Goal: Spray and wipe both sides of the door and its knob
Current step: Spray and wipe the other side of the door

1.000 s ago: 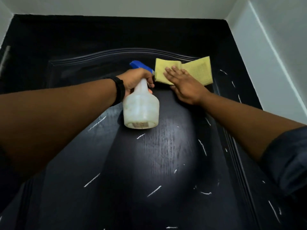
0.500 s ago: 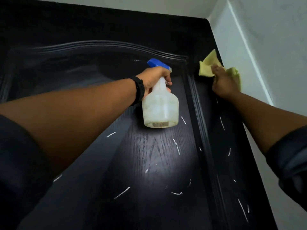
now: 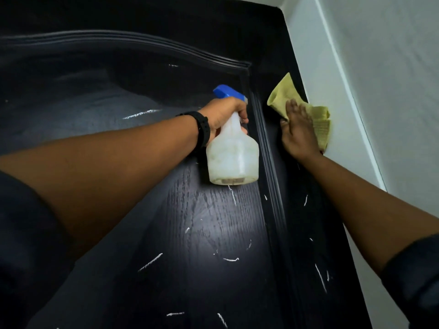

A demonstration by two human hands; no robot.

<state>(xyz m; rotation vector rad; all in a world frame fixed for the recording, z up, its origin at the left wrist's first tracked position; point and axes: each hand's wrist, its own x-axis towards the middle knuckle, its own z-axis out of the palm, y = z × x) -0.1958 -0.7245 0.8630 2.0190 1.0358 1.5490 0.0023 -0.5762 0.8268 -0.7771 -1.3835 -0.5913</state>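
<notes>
— Far left of the frame?
— Dark sleeve [image 3: 23, 233], then a bare forearm reaching toward centre, across the black door [image 3: 166, 233] filling most of the frame.
— At the wrist?
— Black wristband [image 3: 203, 127]. Just past it, left hand [image 3: 223, 115], fingers [image 3: 241, 111] clenched round the neck of the spray bottle [image 3: 232, 157], under its blue trigger head. Cloudy white body hanging in front of the centre panel.
— Below the bottle?
— Thin white streaks [image 3: 149, 262] scattered over the wood grain, lower centre.
— Further right?
— Raised moulding [image 3: 268, 162], then right hand [image 3: 298, 131], fingers released and laid flat, pressing the yellow cloth [image 3: 282, 96] onto the door's right-hand strip, upper right. Cloth's outer end bunched against the pale wall [image 3: 380, 91].
</notes>
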